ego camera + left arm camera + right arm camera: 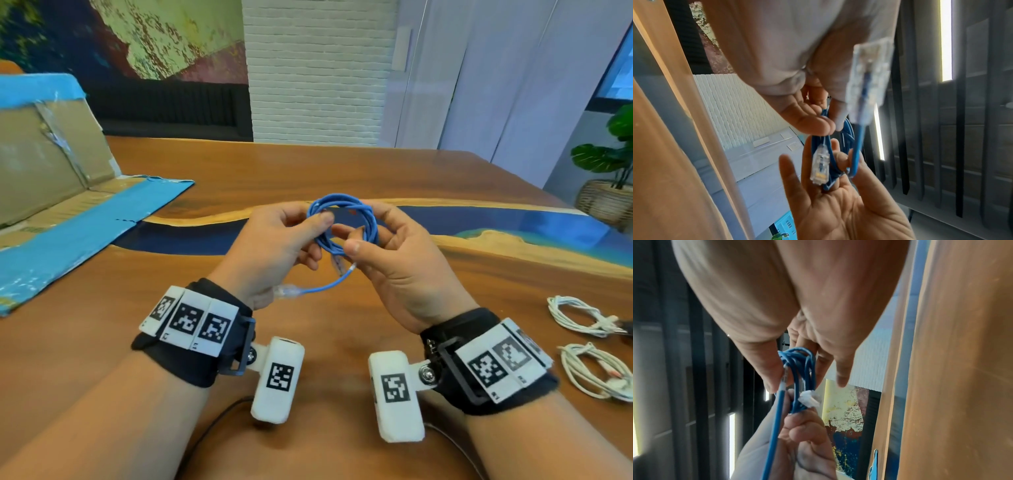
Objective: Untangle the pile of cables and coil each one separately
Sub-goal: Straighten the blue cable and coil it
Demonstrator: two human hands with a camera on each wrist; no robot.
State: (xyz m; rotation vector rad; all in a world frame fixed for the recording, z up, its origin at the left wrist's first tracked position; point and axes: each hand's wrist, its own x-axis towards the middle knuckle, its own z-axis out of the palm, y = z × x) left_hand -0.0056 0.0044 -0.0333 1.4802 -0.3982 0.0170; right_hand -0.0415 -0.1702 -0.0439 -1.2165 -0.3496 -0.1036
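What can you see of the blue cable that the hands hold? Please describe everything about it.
The blue cable is a thin round cord, wound into a small coil of several loops and held above the wooden table. The left hand and the right hand both grip the coil from opposite sides. Each end carries a clear plastic plug. One end hangs loose toward the left wrist, not yet wound in.

head: looking down over both wrists at the table (342,164) | wrist views: looking close along each palm, sharing the blue cable coil (846,134)
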